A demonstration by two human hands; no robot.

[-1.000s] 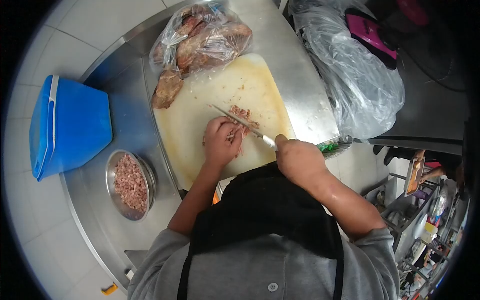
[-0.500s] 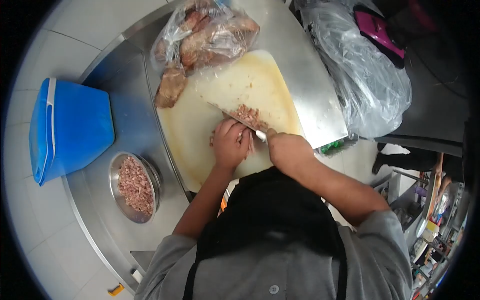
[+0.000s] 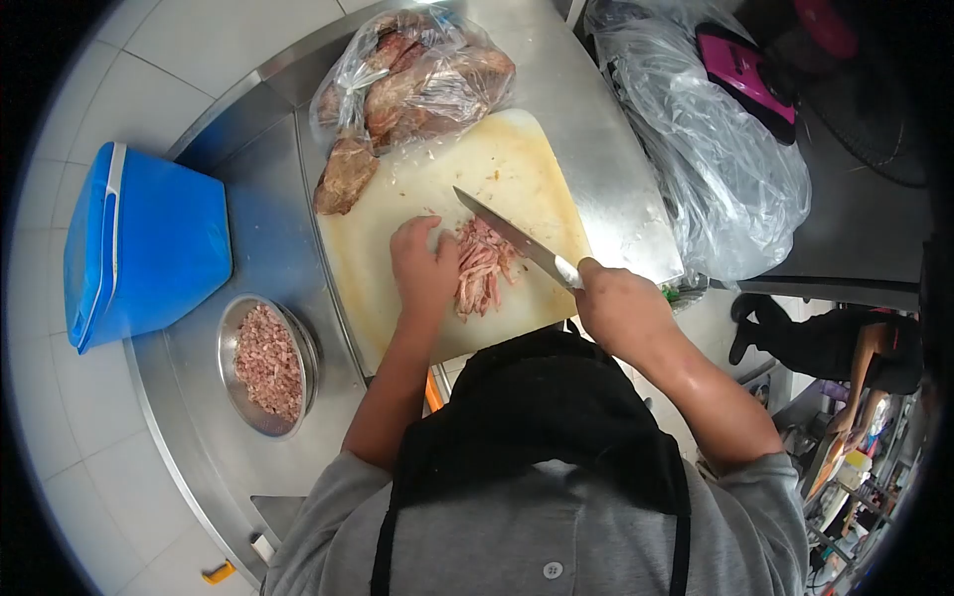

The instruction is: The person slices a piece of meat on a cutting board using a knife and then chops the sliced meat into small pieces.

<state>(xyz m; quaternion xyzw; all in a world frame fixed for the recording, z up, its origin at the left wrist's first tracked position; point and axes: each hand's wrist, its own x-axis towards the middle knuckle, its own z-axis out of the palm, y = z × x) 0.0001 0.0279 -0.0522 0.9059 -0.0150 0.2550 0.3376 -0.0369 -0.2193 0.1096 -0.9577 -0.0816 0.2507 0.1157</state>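
On the pale cutting board lies a pile of cut meat strips. My left hand rests at the pile's left side, fingers apart and holding nothing. A knife is in my right hand, closed round its white handle; the blade slants over the upper right of the pile, its tip pointing up and left. Large pieces of meat in a clear plastic bag sit at the board's top, and one brown piece sticks out onto the board's upper left corner.
A metal strainer bowl of diced meat stands on the steel counter at the left, below a blue cooler. Clear plastic sheeting and a pink-and-black object lie upper right. Another person stands at far right.
My left hand has come off the meat strips to the left and its fingers have spread. My right hand has moved right with the knife. The other person shows more at the right.
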